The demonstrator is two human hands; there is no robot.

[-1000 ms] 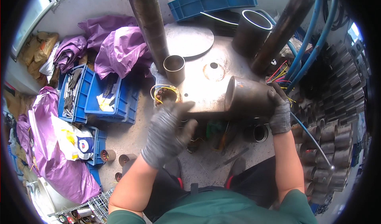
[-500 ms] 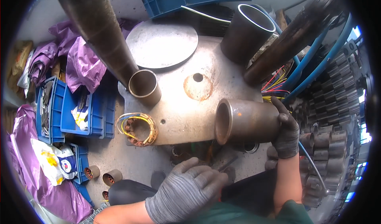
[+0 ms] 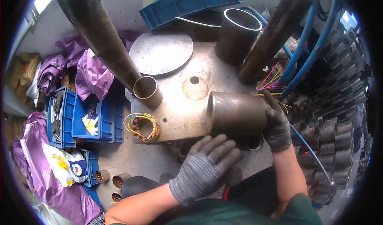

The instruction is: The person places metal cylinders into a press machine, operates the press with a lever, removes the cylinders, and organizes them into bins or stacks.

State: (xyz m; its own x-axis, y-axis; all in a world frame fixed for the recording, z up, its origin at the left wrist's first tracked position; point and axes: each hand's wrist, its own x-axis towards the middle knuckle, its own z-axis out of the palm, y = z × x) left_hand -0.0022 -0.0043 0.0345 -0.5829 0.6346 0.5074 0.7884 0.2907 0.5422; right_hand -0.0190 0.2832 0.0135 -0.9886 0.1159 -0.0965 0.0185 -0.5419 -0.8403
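Observation:
A thick steel cylinder (image 3: 237,113) lies on its side at the front right of the metal machine table (image 3: 181,125). My right hand (image 3: 278,127), in a grey glove, grips its right end, with fingers partly hidden by that end. Just below the cylinder, my gloved left hand (image 3: 205,167) is open, fingers stretched out and holding nothing. Its fingertips are close to the cylinder's lower edge; whether they touch cannot be made out. On the table's left front corner sits a wound copper stator (image 3: 154,134) with yellow and blue leads. A short steel sleeve (image 3: 151,99) stands behind it.
Two dark columns (image 3: 101,29) rise from the table. Behind are a round metal plate (image 3: 159,53) and a large upright cylinder (image 3: 235,41). Blue crates (image 3: 101,125) and purple bags (image 3: 93,71) lie left, stacked metal sleeves (image 3: 327,137) right. Blue hoses (image 3: 303,57) hang at the right.
My left hand has risen toward the cylinder and its fingers have spread. The cylinder has turned slightly, so less of its left opening shows. My right hand keeps its grip. The view has shifted.

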